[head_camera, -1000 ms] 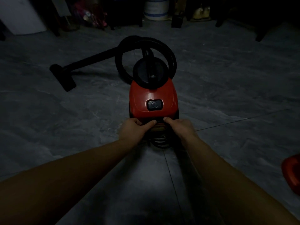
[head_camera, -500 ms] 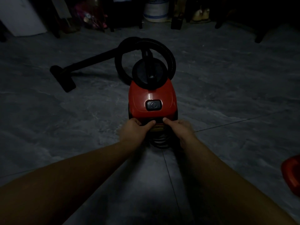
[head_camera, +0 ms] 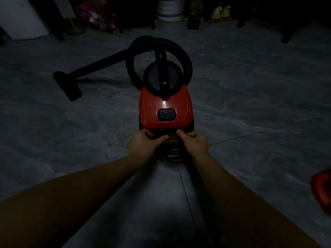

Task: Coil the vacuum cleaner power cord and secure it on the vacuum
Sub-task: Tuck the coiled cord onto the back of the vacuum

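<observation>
A red canister vacuum [head_camera: 165, 106] stands on the dim grey floor, its rear end toward me. The black power cord [head_camera: 174, 155] lies in several loops against that rear end, between my wrists. My left hand [head_camera: 143, 143] pinches a strand of the cord at the vacuum's back edge, thumb and forefinger together. My right hand [head_camera: 194, 142] pinches the cord a little to the right, fingers curled. The room is dark, so the cord's ends are hidden.
The black hose [head_camera: 186, 56] loops over the vacuum's front, and the wand ends in a floor nozzle [head_camera: 69, 86] to the left. A red object [head_camera: 322, 190] sits at the right edge. A white bucket [head_camera: 170, 8] and furniture legs line the far wall.
My hands stay at the vacuum's rear. The thumbs have drawn slightly apart and the view has shifted a little.
</observation>
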`<state>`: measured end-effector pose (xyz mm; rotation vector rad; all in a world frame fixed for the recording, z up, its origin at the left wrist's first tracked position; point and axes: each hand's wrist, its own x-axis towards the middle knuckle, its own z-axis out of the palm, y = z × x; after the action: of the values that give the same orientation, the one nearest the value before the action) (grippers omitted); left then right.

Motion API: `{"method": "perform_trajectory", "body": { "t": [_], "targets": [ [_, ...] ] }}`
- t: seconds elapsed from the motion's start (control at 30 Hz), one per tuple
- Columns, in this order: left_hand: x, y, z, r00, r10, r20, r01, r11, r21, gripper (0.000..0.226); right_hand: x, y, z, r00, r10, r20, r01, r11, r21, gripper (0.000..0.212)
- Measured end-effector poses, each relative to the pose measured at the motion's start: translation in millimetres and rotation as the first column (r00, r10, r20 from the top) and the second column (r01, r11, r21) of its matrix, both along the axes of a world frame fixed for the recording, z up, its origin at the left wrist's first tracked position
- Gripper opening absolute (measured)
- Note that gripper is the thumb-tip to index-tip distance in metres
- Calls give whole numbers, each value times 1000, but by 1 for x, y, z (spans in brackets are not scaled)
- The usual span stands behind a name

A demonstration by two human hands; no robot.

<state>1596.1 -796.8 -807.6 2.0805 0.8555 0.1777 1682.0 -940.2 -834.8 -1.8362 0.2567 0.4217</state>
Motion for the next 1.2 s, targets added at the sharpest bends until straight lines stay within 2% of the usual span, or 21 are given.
{"method": "perform_trajectory", "body": {
  "t": [0.13,0.3,0.43,0.6,0.8,0.97,1.07,1.2],
  "targets": [
    [3,3,5,1000,-31,1,31,999,12,39,-2,3,0,998,16,60,-14,999,-29,34],
    [9,13,9,1000,-6,8,6,994,-109,37,-3,5,0,989,54,137,-43,996,-81,38],
    [11,16,7,1000,14,-12,-16,986,-166,39,-2,6,3,998,32,49,-34,999,27,41],
    [12,18,9,999,14,-34,-21,981,-191,36,0,7,4,1000,6,16,-8,996,94,39],
    [10,15,12,999,2,-48,-11,982,-189,37,-7,-5,-2,986,66,153,-80,993,89,19],
    [11,14,15,999,9,-41,-16,984,-180,37,-12,-19,-1,969,96,227,-127,984,127,24],
    [10,15,15,999,4,-44,-12,986,-169,41,-10,-19,-4,977,65,202,-100,980,170,22],
    [11,18,13,999,-3,-39,-4,987,-160,44,0,-16,-1,997,41,58,-53,973,223,16]
  ]
}}
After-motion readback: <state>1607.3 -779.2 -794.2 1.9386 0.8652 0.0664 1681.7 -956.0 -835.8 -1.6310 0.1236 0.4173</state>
